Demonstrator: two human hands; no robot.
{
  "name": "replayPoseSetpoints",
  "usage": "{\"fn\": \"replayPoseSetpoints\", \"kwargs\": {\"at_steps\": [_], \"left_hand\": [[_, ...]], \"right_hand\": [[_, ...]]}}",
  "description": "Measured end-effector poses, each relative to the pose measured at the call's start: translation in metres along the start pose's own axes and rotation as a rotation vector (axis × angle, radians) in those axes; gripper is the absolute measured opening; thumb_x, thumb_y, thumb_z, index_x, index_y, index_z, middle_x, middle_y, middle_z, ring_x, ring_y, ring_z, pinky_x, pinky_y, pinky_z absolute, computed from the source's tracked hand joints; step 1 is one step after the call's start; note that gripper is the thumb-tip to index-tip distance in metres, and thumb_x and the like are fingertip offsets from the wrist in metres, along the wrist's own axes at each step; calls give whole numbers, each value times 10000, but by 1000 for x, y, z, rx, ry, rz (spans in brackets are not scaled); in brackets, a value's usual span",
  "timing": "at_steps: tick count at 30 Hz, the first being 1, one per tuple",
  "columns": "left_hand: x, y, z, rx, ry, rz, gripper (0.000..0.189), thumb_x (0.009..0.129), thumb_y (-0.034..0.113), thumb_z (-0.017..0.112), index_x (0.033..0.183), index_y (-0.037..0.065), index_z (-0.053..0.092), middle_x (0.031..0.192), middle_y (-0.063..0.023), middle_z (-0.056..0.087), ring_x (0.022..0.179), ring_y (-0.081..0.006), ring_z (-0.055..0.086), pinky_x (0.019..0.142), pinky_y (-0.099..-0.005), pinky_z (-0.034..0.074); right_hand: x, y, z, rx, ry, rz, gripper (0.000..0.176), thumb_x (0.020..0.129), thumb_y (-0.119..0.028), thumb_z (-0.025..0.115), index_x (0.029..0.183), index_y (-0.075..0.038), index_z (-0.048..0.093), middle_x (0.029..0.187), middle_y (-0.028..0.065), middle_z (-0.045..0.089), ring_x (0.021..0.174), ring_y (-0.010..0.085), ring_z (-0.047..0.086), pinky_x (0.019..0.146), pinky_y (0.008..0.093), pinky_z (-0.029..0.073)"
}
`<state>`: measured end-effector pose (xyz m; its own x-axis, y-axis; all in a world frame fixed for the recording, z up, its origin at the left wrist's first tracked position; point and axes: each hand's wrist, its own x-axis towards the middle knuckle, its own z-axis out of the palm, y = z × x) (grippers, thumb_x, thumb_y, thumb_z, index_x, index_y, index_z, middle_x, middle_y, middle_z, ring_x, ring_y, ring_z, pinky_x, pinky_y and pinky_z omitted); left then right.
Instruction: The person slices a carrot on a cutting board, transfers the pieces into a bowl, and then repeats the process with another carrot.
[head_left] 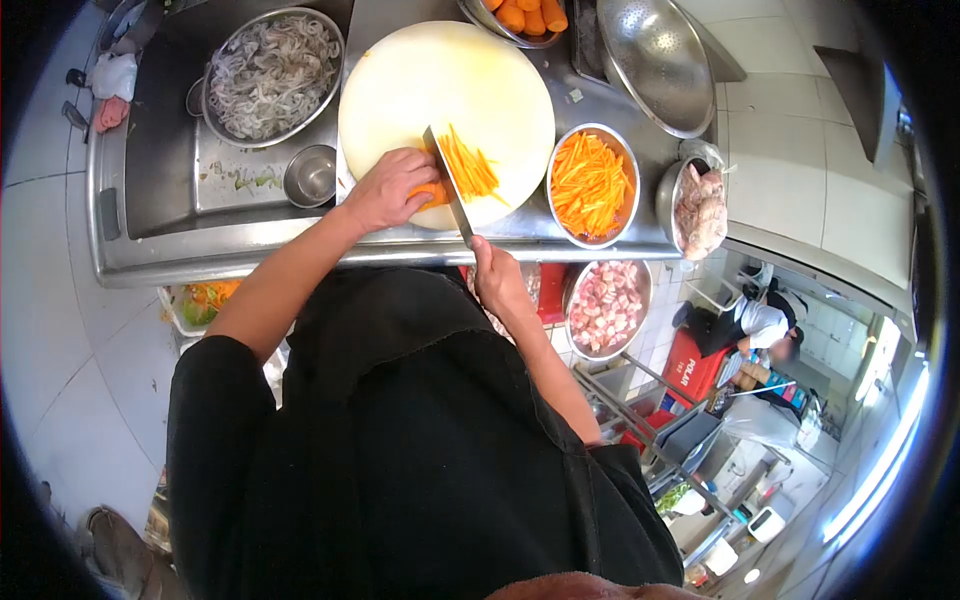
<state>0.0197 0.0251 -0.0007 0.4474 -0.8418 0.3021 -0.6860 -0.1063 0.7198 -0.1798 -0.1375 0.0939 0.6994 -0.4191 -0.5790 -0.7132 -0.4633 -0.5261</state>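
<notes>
On the round white cutting board (400, 85), my left hand (388, 190) presses down with curled fingers on an orange carrot (431, 194). Its fingertips sit close to the blade of a knife (452, 190). My right hand (502, 282) is closed around the knife's handle at the board's near edge. Thin carrot strips (468, 165) lie on the board just right of the blade. A metal bowl (551, 222) full of more carrot strips stands to the right of the board. How much of the carrot is under my left fingers is hidden.
Left, a sink (160, 190) holds a bowl of greyish strips (272, 75) and a small metal bowl (311, 176). Whole carrots (525, 16), a colander (660, 60) and a bowl of raw meat (700, 210) surround the board. Diced meat (607, 305) sits lower; another person (765, 320) is at right.
</notes>
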Motion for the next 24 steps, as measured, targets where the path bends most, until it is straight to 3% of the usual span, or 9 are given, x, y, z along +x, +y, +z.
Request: {"fn": "replayPoseSetpoints", "kwargs": {"at_steps": [2, 5, 8, 11, 12, 18, 24], "left_hand": [[1, 1, -3, 60, -22, 3, 296, 862, 159, 749, 1126, 40, 686, 1208, -131, 638, 1208, -347, 581, 1072, -484, 441], [-6, 7, -8, 71, 10, 11, 282, 852, 138, 737, 1113, 46, 680, 1173, -126, 630, 1189, -346, 583, 1082, -499, 430], [-11, 8, -9, 49, 3, 28, 280, 844, 116, 723, 1111, 48, 668, 1155, -120, 621, 1180, -349, 581, 1083, -501, 423], [-9, 11, -14, 55, -38, 9, 293, 836, 101, 715, 1119, 47, 662, 1169, -116, 619, 1189, -351, 574, 1078, -490, 421], [-7, 13, -15, 57, -52, -3, 299, 832, 96, 713, 1123, 47, 660, 1177, -116, 619, 1193, -352, 571, 1076, -486, 419], [-2, 14, -17, 114, -116, -25, 313, 839, 118, 702, 1142, 50, 659, 1222, -128, 615, 1237, -346, 546, 1081, -485, 401], [-2, 12, -15, 144, -127, -25, 318, 845, 125, 705, 1157, 71, 675, 1213, -101, 626, 1232, -316, 546, 1056, -462, 412]], "right_hand": [[5, 7, 4, 10, 20, -29, 626, 1119, -493, 379, 1133, 42, 704, 1085, 383, 661, 1130, 562, 606, 959, 570, 480], [7, 20, 8, 28, 33, -50, 689, 1118, -547, 390, 1136, 68, 701, 706, 219, 649, 710, 335, 682, 719, 453, 520], [3, -1, -16, 130, -153, 269, 680, 1112, -553, 371, 1161, 38, 703, 1013, 359, 693, 1019, 521, 678, 907, 545, 500], [-3, 10, -17, 70, -25, 180, 698, 1108, -568, 371, 1179, 46, 695, 982, 342, 705, 961, 506, 692, 879, 535, 505], [-13, -18, -33, 117, -88, 275, 688, 1109, -557, 379, 1188, 54, 685, 1011, 361, 692, 1022, 520, 675, 910, 529, 499], [-21, -19, -22, 85, -55, 97, 638, 1114, -518, 396, 1249, 37, 679, 1133, 388, 659, 1170, 542, 612, 1001, 519, 472], [-31, -4, -18, 56, -87, 133, 614, 1121, -480, 390, 1205, 49, 690, 1103, 387, 659, 1149, 569, 595, 975, 555, 477]]}}
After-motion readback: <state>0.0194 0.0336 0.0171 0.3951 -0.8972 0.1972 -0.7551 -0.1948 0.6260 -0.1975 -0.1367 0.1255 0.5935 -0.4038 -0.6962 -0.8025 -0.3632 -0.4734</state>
